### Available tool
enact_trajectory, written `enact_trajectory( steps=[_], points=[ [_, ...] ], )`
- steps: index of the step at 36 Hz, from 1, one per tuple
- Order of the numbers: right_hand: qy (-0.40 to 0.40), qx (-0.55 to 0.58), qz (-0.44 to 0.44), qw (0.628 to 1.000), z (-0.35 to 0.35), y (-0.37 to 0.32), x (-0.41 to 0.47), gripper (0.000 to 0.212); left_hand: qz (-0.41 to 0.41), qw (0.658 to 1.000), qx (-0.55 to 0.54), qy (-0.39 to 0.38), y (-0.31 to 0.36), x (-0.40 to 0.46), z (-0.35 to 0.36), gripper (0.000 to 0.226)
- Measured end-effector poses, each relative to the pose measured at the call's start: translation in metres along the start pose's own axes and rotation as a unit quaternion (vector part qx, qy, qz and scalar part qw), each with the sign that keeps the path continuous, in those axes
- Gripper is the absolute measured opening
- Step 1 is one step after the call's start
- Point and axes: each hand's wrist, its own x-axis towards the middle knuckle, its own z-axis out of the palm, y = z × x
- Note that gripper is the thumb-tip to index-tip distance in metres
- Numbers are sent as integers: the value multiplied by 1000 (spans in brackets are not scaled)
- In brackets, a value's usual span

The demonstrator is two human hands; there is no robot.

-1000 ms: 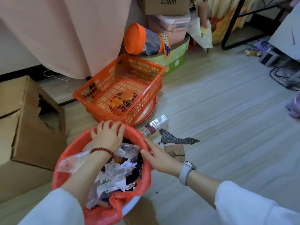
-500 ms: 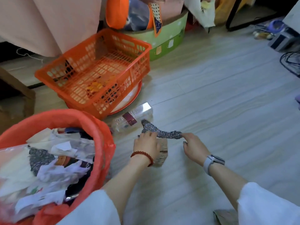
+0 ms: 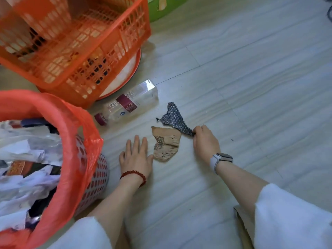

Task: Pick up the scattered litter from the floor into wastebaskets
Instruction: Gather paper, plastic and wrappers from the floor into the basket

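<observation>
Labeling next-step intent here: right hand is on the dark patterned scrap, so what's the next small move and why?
Probably lift the dark patterned scrap off the floor and carry it toward the red-lined wastebasket. The right hand already pinches its lower corner, while the left hand lies flat and open beside the brown paper scrap.

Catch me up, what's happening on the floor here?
A person is clearing litter. The right hand pinches one end of a dark patterned scrap; the left hand lies open on the floor beside a brown paper piece. A plastic bottle lies nearby. The red-lined wastebasket is already heaped.
</observation>
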Motion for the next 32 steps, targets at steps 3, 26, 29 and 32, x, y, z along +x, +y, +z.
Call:
enact_trajectory(
  steps=[3, 26, 29, 32],
  points=[
    [26, 139, 74, 987, -19, 16, -9, 24, -17, 999, -37, -4, 5, 4, -10, 51],
    [247, 211, 449, 833, -146, 298, -227, 52, 270, 954, 56, -115, 258, -85, 74, 59],
    [121, 130, 432, 884, -146, 321, -218, 83, 280, 949, 110, -95, 251, -80, 83, 63],
    [29, 91, 413, 906, -145, 337, -200, 95, 279, 948, 125, -89, 250, -80, 83, 64]
  ],
)
